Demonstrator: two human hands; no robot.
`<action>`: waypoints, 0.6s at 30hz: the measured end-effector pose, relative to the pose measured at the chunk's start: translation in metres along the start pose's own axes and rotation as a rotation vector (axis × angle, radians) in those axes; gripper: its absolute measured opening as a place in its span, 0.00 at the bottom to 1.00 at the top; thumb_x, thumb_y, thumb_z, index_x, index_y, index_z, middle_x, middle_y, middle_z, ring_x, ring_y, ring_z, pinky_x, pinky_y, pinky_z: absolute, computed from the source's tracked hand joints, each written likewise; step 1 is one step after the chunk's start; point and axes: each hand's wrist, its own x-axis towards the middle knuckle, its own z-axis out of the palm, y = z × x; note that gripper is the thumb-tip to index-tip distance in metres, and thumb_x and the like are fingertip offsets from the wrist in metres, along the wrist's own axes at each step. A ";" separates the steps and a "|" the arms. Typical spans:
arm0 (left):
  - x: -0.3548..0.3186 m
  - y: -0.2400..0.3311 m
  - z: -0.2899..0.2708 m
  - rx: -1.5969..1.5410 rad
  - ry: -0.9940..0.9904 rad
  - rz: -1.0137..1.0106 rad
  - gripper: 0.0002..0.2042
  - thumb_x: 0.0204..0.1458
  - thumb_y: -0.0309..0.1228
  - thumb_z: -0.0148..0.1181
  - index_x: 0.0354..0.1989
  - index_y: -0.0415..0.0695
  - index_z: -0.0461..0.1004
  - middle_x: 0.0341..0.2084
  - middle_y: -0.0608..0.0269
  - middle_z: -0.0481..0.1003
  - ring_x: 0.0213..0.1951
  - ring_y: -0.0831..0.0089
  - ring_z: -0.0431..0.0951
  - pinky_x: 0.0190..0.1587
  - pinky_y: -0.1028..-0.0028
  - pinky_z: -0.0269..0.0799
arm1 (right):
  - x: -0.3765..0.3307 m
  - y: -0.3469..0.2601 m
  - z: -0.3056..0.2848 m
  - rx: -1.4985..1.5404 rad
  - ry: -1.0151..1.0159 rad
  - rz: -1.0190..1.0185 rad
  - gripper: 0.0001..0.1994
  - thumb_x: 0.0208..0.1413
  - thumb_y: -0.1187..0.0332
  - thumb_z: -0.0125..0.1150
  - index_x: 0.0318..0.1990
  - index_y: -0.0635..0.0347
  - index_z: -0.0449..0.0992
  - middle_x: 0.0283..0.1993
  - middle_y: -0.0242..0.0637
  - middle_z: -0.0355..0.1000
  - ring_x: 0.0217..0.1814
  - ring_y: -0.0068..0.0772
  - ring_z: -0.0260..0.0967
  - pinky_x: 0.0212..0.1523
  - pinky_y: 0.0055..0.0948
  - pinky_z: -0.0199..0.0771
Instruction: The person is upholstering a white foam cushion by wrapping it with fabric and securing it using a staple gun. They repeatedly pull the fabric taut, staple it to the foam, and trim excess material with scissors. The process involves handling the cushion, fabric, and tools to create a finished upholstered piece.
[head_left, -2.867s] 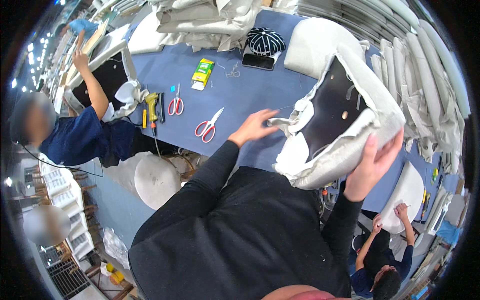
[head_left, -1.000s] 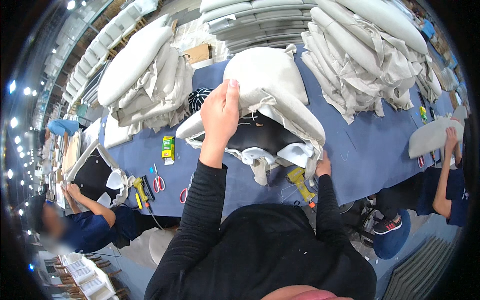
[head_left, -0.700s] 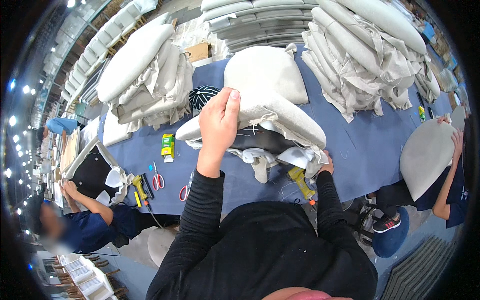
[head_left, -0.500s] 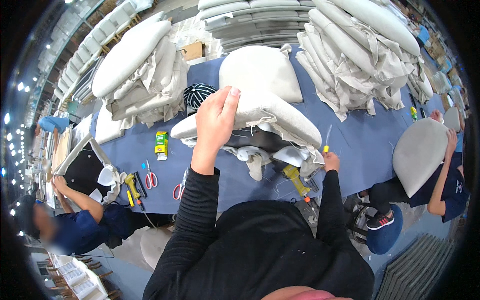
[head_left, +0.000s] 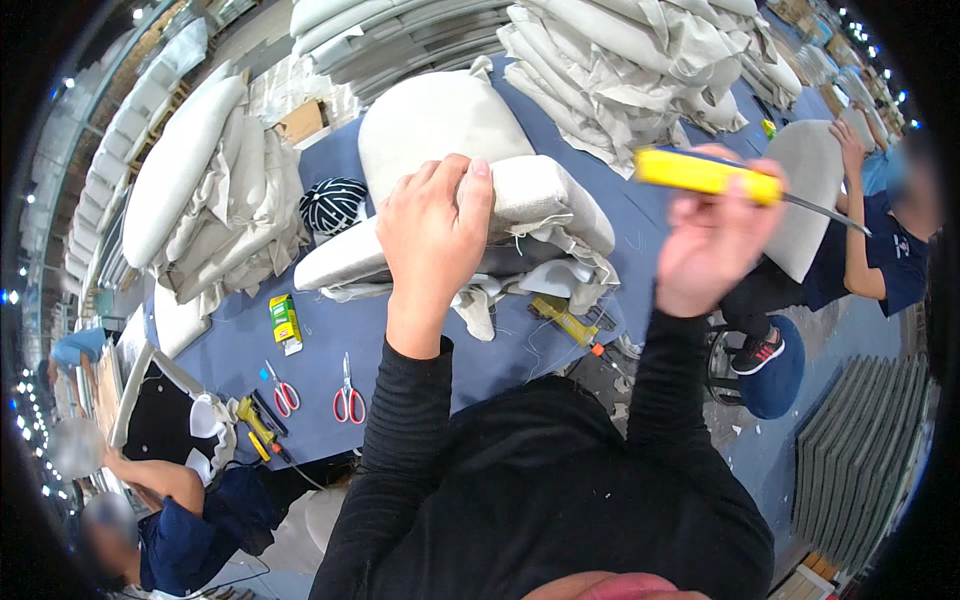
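Right under the left hand (head_left: 432, 230) there's the half-covered cushion (head_left: 540, 190), pale fabric on the outside, and that hand has it clamped by the upper edge, fingers curled over and thumb along the top. It's tipped up, dark underside toward the wearer, long axis running sideways below the knuckles with the top edge climbing to the right. Loose fabric flaps and white padding hang along its lower side.

Well off to the right of it, the right hand (head_left: 712, 240) is up in the air gripping a yellow-handled tool (head_left: 690, 172). It's a bit blurry, but the long axis goes pretty much sideways: handle butt to the left, thin metal shaft sticking out to the right and dipping slightly.

Half a second ago that right hand was down by the table, just beside the cushion's right end, with the yellow handle by its fingers. Now hand and tool are both lifted clear. Left hand hasn't let go of that edge. The red-handled scissors (head_left: 348, 403) left of the left wrist were partly behind the sleeve before; now they show fully.
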 end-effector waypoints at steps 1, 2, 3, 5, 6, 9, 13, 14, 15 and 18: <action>0.000 0.000 0.001 0.004 0.015 0.007 0.18 0.71 0.45 0.54 0.38 0.46 0.83 0.33 0.56 0.83 0.39 0.49 0.82 0.44 0.53 0.74 | -0.006 0.010 0.002 -0.057 -0.039 0.001 0.16 0.73 0.73 0.60 0.64 0.59 0.66 0.48 0.48 0.80 0.28 0.27 0.76 0.28 0.25 0.73; 0.000 -0.003 0.002 0.007 0.024 0.014 0.18 0.71 0.45 0.54 0.38 0.46 0.83 0.33 0.56 0.83 0.39 0.49 0.82 0.45 0.53 0.74 | -0.006 0.009 0.001 -0.056 -0.077 0.049 0.16 0.73 0.73 0.60 0.63 0.59 0.66 0.47 0.47 0.80 0.27 0.26 0.76 0.27 0.25 0.73; 0.000 -0.006 0.002 0.010 0.033 0.021 0.17 0.71 0.45 0.54 0.38 0.46 0.83 0.33 0.56 0.83 0.39 0.49 0.82 0.45 0.53 0.74 | -0.004 0.005 0.001 -0.054 -0.115 0.098 0.16 0.72 0.74 0.61 0.63 0.58 0.67 0.47 0.46 0.80 0.26 0.26 0.75 0.26 0.24 0.72; 0.000 -0.008 -0.003 0.005 0.018 -0.009 0.17 0.70 0.45 0.54 0.39 0.47 0.83 0.33 0.56 0.83 0.39 0.49 0.82 0.45 0.52 0.74 | 0.010 -0.013 -0.003 -0.041 -0.086 0.096 0.15 0.72 0.73 0.61 0.62 0.58 0.67 0.42 0.38 0.78 0.26 0.24 0.74 0.26 0.23 0.71; -0.002 -0.008 -0.005 0.001 0.008 -0.028 0.17 0.70 0.45 0.54 0.39 0.47 0.83 0.34 0.57 0.83 0.39 0.49 0.82 0.45 0.52 0.74 | 0.020 -0.022 -0.006 0.028 0.033 0.044 0.15 0.73 0.72 0.61 0.62 0.58 0.68 0.41 0.38 0.77 0.26 0.24 0.73 0.25 0.22 0.70; -0.003 -0.006 -0.003 -0.014 0.022 -0.017 0.17 0.70 0.46 0.55 0.39 0.48 0.84 0.34 0.57 0.83 0.39 0.49 0.82 0.45 0.53 0.74 | 0.025 -0.022 -0.009 0.112 0.202 -0.044 0.15 0.75 0.69 0.59 0.63 0.58 0.66 0.43 0.38 0.76 0.26 0.24 0.71 0.23 0.21 0.70; -0.006 0.000 0.004 -0.011 0.013 0.001 0.17 0.69 0.46 0.56 0.39 0.49 0.84 0.34 0.58 0.83 0.40 0.50 0.82 0.46 0.53 0.73 | -0.026 0.008 0.008 -0.013 -0.124 0.101 0.18 0.73 0.72 0.62 0.65 0.57 0.66 0.44 0.37 0.74 0.25 0.19 0.65 0.23 0.19 0.62; -0.009 -0.003 -0.001 -0.008 0.015 -0.014 0.16 0.69 0.46 0.56 0.39 0.49 0.84 0.34 0.58 0.83 0.40 0.50 0.82 0.46 0.53 0.73 | -0.020 -0.004 0.006 -0.055 -0.097 0.086 0.17 0.73 0.73 0.61 0.64 0.58 0.66 0.44 0.38 0.74 0.23 0.20 0.67 0.22 0.20 0.65; -0.009 -0.005 -0.004 -0.014 0.016 -0.029 0.16 0.69 0.46 0.57 0.39 0.49 0.84 0.34 0.58 0.83 0.40 0.50 0.82 0.46 0.53 0.73 | -0.005 -0.020 0.000 -0.106 -0.072 0.069 0.15 0.73 0.74 0.59 0.62 0.59 0.65 0.43 0.39 0.74 0.22 0.21 0.69 0.20 0.20 0.68; -0.012 -0.001 -0.002 -0.049 0.033 -0.002 0.16 0.69 0.46 0.57 0.40 0.48 0.85 0.34 0.58 0.83 0.39 0.50 0.82 0.46 0.53 0.72 | 0.009 -0.022 -0.013 0.076 0.255 -0.044 0.16 0.74 0.71 0.59 0.64 0.59 0.64 0.46 0.40 0.74 0.27 0.24 0.73 0.22 0.22 0.69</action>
